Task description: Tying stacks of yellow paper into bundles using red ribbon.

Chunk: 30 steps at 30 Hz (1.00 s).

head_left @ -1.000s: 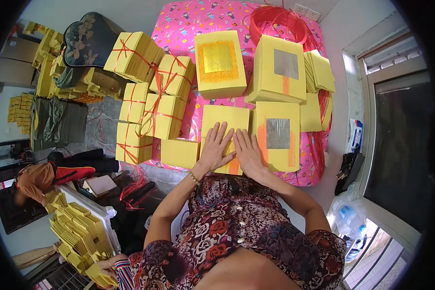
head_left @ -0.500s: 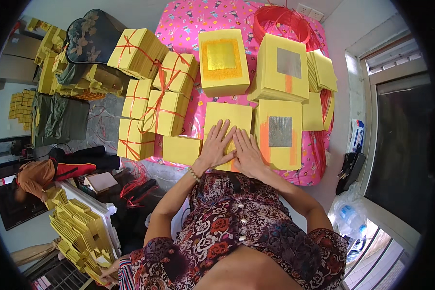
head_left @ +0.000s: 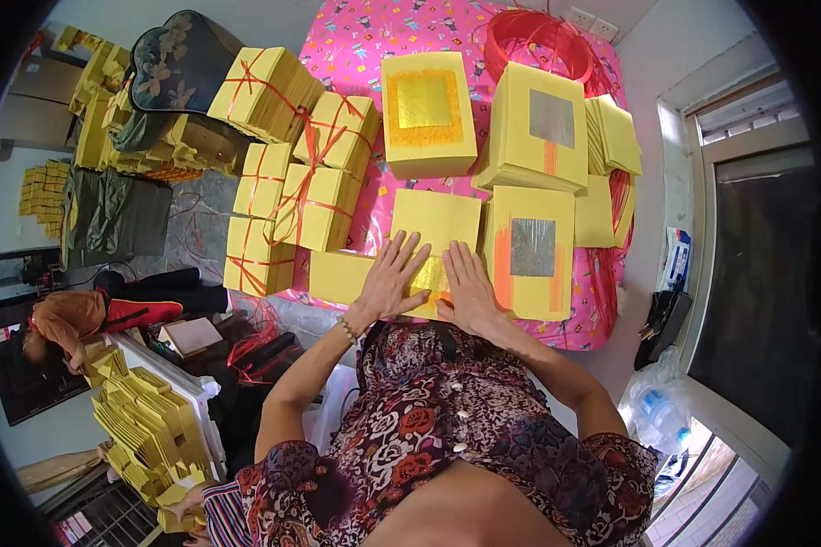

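Where left hand [head_left: 390, 279] and right hand [head_left: 473, 294] lie flat, fingers extended, yellow paper [head_left: 436, 212] bears probable gold foil [head_left: 433, 273].

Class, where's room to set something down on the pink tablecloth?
Bare tablecloth lies behind the far gold-square stack, left of the red strap coil; a narrow strip separates that stack from the tied bundles. Crowded: around left hand, right hand and yellow stacks.

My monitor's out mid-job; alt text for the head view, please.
Left hand and right hand lie palm-down over yellow paper with a gold patch. Red-tied yellow bundles stand at left; silver-patched stacks sit at right on a pink patterned cover.
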{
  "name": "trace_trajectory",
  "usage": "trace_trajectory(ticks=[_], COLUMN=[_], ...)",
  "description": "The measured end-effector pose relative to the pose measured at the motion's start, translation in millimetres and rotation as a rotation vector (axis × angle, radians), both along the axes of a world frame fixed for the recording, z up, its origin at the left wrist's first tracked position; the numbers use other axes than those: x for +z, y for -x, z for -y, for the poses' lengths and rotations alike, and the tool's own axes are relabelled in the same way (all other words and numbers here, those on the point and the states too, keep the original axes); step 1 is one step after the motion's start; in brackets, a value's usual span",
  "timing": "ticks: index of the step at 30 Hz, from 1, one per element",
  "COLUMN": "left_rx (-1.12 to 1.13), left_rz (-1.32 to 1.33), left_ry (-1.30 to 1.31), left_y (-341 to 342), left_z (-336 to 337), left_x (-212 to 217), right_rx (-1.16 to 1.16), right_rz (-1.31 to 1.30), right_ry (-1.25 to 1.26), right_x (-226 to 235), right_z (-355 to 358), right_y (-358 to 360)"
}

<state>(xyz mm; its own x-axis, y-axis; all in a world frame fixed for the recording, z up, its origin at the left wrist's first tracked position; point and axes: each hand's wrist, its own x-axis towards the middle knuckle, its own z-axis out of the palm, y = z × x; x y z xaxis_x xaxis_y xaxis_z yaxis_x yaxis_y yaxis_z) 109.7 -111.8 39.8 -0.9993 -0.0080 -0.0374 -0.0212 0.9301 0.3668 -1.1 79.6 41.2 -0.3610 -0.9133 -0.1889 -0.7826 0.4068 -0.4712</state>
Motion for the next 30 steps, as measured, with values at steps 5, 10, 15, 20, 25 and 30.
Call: trace_trajectory(ticks=[5, 10, 15, 20, 25, 30], left_rx=[-0.004, -0.01, -0.014, 0.0, -0.006, 0.032], left_rz=[0.003, 0.0, -0.013, -0.041, -0.014, 0.032], left_ry=[-0.025, -0.041, -0.083, -0.17, -0.156, -0.092], left_y=[0, 1, -2, -6, -6, -5], left_z=[2, 3, 7, 17, 17, 10], left_x=[0, -1, -8, -14, -12, 0], right_rx=[-0.025, 0.019, 0.049, 0.059, 0.05, 0.028], right_rz=[-0.036, -0.049, -0.014, 0.001, 0.009, 0.026], right_ry=[0.012, 0.133, 0.094, 0.081, 0.084, 0.11], right_x=[9, 1, -3, -4, -1, 2], right_z=[4, 12, 8, 8, 8, 9], right_y=[-3, -1, 0, -2, 0, 6])
